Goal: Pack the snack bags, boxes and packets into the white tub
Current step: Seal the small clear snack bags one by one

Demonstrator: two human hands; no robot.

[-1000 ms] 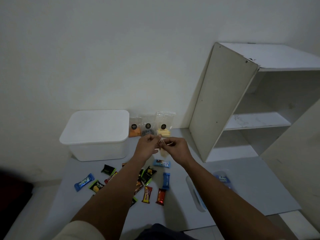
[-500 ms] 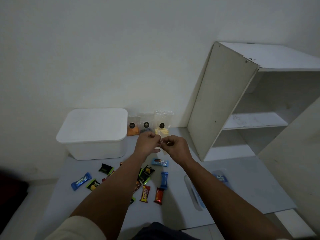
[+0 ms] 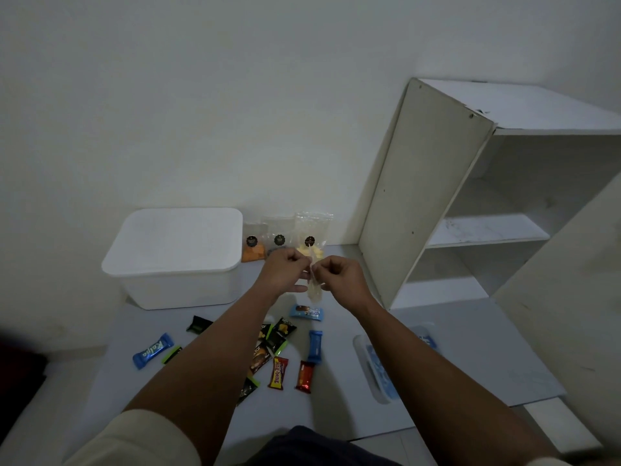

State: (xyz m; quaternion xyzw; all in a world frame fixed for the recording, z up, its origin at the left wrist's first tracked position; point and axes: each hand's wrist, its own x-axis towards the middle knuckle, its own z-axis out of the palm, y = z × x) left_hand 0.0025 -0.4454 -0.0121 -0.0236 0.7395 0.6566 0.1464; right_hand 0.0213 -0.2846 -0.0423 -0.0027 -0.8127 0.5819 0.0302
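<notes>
The white tub (image 3: 178, 290) stands at the back left of the grey mat with its lid (image 3: 174, 240) on. My left hand (image 3: 285, 272) and my right hand (image 3: 342, 279) meet above the mat's middle, both pinching the top of a small clear packet (image 3: 314, 292) that hangs between them. Three clear snack bags with dark round labels (image 3: 311, 237) lean on the wall right of the tub. Several small wrapped snacks lie below my hands, among them a blue bar (image 3: 153, 350), a yellow-red bar (image 3: 277, 373) and a light blue packet (image 3: 306, 312).
A white shelf unit (image 3: 437, 196) stands open at the right, close to my right hand. A clear flat lid or tray with blue print (image 3: 376, 364) lies on the mat under my right forearm. The grey mat (image 3: 470, 348) ends near the floor at bottom right.
My two hands stay together on the clear packet, with only small finger shifts. The view has drifted slightly.
</notes>
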